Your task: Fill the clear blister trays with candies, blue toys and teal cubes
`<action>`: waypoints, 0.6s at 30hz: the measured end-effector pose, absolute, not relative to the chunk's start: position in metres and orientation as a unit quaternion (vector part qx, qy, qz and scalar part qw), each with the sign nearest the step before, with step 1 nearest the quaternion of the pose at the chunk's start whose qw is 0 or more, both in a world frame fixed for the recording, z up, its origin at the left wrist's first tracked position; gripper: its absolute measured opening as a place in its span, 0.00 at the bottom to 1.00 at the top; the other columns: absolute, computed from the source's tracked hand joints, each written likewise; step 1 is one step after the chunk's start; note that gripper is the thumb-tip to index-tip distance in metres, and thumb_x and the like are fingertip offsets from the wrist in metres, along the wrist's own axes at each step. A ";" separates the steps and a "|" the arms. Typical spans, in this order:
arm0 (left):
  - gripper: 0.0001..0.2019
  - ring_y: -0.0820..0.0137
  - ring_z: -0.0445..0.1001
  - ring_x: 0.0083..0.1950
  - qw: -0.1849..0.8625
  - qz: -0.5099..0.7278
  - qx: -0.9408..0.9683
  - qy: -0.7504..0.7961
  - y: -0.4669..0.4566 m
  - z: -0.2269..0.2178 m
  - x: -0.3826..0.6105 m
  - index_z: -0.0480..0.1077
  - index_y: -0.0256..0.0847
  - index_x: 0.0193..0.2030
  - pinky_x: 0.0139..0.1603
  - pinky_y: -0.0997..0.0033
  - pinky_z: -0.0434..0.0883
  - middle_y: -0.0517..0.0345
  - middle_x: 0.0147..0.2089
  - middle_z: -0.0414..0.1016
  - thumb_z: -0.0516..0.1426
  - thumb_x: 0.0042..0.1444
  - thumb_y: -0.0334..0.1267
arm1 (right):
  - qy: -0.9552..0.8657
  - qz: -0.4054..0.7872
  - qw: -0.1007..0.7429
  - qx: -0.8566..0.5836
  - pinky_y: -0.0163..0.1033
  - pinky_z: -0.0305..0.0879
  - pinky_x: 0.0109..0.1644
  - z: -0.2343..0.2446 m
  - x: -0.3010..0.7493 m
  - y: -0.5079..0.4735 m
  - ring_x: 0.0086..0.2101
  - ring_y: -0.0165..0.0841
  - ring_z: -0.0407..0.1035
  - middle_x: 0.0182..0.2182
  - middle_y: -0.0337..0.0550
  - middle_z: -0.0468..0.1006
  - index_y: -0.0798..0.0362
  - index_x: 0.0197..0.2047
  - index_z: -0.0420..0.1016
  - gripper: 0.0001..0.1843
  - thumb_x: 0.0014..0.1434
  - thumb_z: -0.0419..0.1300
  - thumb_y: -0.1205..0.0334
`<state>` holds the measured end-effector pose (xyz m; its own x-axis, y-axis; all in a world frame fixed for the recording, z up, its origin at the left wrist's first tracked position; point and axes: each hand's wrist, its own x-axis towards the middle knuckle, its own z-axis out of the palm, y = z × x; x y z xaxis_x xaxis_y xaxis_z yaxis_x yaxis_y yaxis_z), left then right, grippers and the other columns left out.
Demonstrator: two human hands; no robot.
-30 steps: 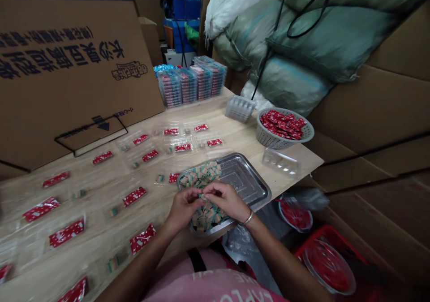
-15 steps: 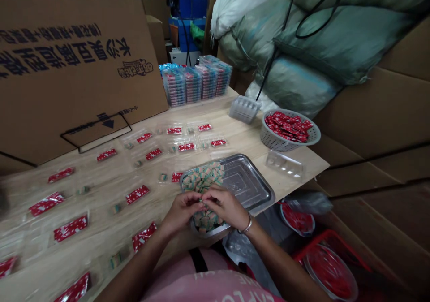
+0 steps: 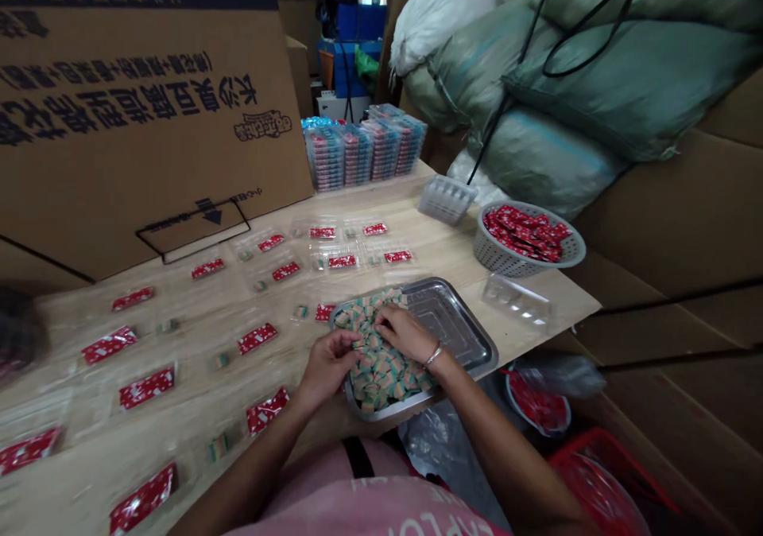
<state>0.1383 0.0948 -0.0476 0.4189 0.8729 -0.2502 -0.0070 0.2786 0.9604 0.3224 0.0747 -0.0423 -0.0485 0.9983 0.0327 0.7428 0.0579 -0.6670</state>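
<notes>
A shallow metal tray (image 3: 458,321) holds a heap of small tan-and-green wrapped pieces (image 3: 387,377) on its left side. My left hand (image 3: 331,365) is at the heap's left edge, thumb and fingers closed in a pinch; whatever is between the tips is too small to make out. Over the heap, my right hand (image 3: 408,335) has its fingers bent down and drawn together, touching the pieces. A bracelet circles that wrist. Left of the tray, clear plastic trays lie in rows, many with a red printed sachet (image 3: 258,337) and some with a small tan-and-green piece (image 3: 222,359).
A grey basket (image 3: 486,254) of red sachets stands at the right, near stacked clear trays (image 3: 447,200) and one loose clear tray (image 3: 517,301). Packed stacks (image 3: 358,154) stand at the back. A large cardboard box (image 3: 155,138) borders the left; sacks (image 3: 625,83) pile up right.
My hands, which met fingertip to fingertip over the heap, have parted. The right hand has moved up and right onto the pieces; the left stays at the left edge. The view has shifted slightly.
</notes>
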 end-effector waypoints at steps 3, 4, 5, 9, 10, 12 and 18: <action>0.13 0.75 0.69 0.27 0.660 0.347 0.507 0.433 0.096 -0.051 0.139 0.73 0.38 0.29 0.29 0.76 0.66 0.64 0.24 0.72 0.64 0.32 0.31 | -0.672 0.285 0.277 -0.625 0.33 0.57 0.35 -0.041 0.326 0.077 0.30 0.29 0.63 0.26 0.37 0.68 0.55 0.31 0.69 0.08 0.49 0.58 0.76; 0.13 0.75 0.69 0.27 0.656 0.350 0.508 0.435 0.096 -0.051 0.140 0.72 0.38 0.29 0.30 0.76 0.66 0.64 0.24 0.72 0.64 0.31 0.31 | -0.671 0.293 0.277 -0.622 0.33 0.56 0.34 -0.040 0.327 0.076 0.28 0.29 0.62 0.25 0.35 0.68 0.55 0.31 0.68 0.08 0.48 0.58 0.76; 0.13 0.75 0.69 0.27 0.654 0.353 0.507 0.437 0.096 -0.050 0.140 0.72 0.38 0.29 0.30 0.76 0.66 0.64 0.24 0.71 0.64 0.31 0.30 | -0.671 0.301 0.279 -0.618 0.32 0.56 0.32 -0.038 0.327 0.075 0.27 0.28 0.61 0.23 0.34 0.67 0.55 0.30 0.68 0.07 0.49 0.57 0.76; 0.13 0.75 0.69 0.27 0.661 0.377 0.485 0.432 0.093 -0.044 0.140 0.72 0.38 0.29 0.30 0.76 0.67 0.64 0.24 0.72 0.64 0.31 0.30 | -0.640 0.405 0.357 -0.547 0.31 0.57 0.30 -0.024 0.313 0.062 0.26 0.27 0.62 0.24 0.34 0.68 0.55 0.31 0.69 0.02 0.54 0.57 0.65; 0.12 0.75 0.69 0.27 0.661 0.388 0.480 0.427 0.092 -0.041 0.139 0.72 0.38 0.28 0.30 0.76 0.67 0.64 0.25 0.72 0.64 0.31 0.30 | -0.626 0.433 0.381 -0.525 0.31 0.58 0.30 -0.020 0.307 0.058 0.26 0.27 0.62 0.24 0.35 0.68 0.55 0.31 0.69 0.05 0.55 0.57 0.62; 0.10 0.75 0.70 0.27 0.666 0.397 0.478 0.412 0.090 -0.036 0.137 0.71 0.38 0.27 0.31 0.76 0.67 0.63 0.25 0.73 0.63 0.33 0.30 | -0.599 0.452 0.417 -0.513 0.32 0.60 0.30 -0.016 0.293 0.052 0.26 0.27 0.63 0.24 0.35 0.69 0.54 0.30 0.68 0.07 0.55 0.58 0.59; 0.09 0.72 0.71 0.28 0.665 0.412 0.480 0.397 0.085 -0.026 0.114 0.72 0.38 0.27 0.33 0.73 0.69 0.61 0.26 0.74 0.65 0.36 0.35 | -0.520 0.440 0.485 -0.549 0.33 0.62 0.28 -0.026 0.256 0.052 0.24 0.29 0.66 0.22 0.37 0.73 0.53 0.28 0.70 0.12 0.50 0.63 0.53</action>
<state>0.1143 0.0850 -0.0256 0.3458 0.9287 -0.1338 -0.1669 0.2011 0.9652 0.2565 0.0515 -0.0257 0.0733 0.9971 0.0211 0.1445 0.0104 -0.9894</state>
